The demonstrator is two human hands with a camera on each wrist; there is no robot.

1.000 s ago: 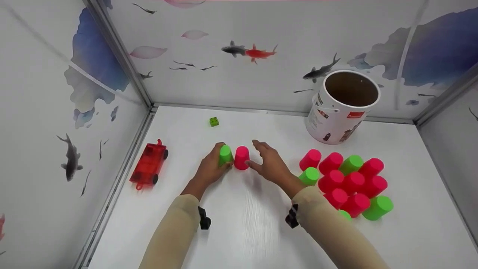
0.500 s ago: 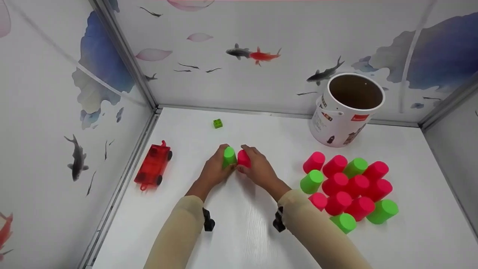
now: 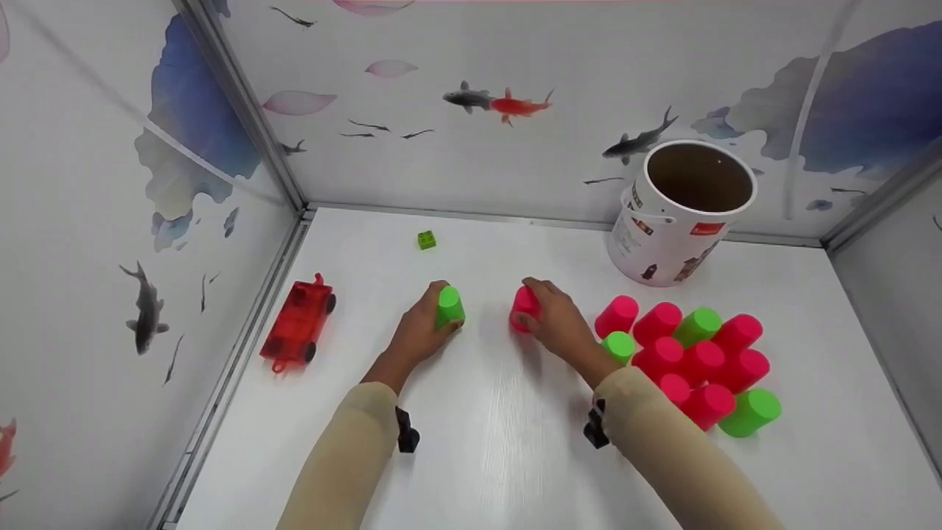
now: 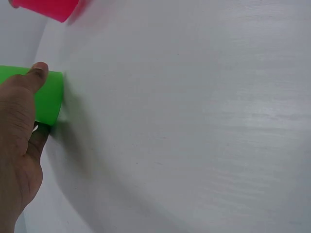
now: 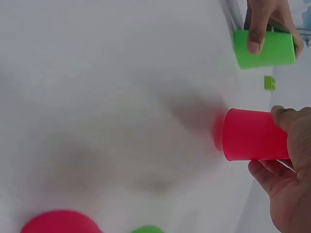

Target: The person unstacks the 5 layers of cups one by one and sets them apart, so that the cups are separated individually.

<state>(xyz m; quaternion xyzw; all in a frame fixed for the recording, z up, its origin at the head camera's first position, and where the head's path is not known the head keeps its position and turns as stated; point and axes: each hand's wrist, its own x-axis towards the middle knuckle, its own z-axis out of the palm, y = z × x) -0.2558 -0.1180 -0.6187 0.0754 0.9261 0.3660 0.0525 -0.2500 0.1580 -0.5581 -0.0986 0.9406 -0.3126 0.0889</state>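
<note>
A green cup (image 3: 450, 309), upside down, is gripped by my left hand (image 3: 421, 330), thumb on the near side and fingers behind. To its right, my right hand (image 3: 557, 318) grips a pink cup (image 3: 523, 313) that is also bottom-up. A hand's width of white table lies between the two cups. In the left wrist view the green cup (image 4: 48, 97) shows between thumb and fingers, with part of the pink cup (image 4: 48, 6) at the top. The right wrist view has the pink cup (image 5: 255, 135) with its rim close over the table.
Several inverted pink and green cups stand grouped (image 3: 703, 361) on the right, partly behind my right sleeve. A white bucket (image 3: 662, 243) is at the back right. A red toy wagon (image 3: 298, 324) sits at the left, and a small green toy brick (image 3: 426, 240) near the back wall.
My right hand reached the pink cup, took hold of it beside the green one, and has moved it to the right. My left hand stays on the green cup.
</note>
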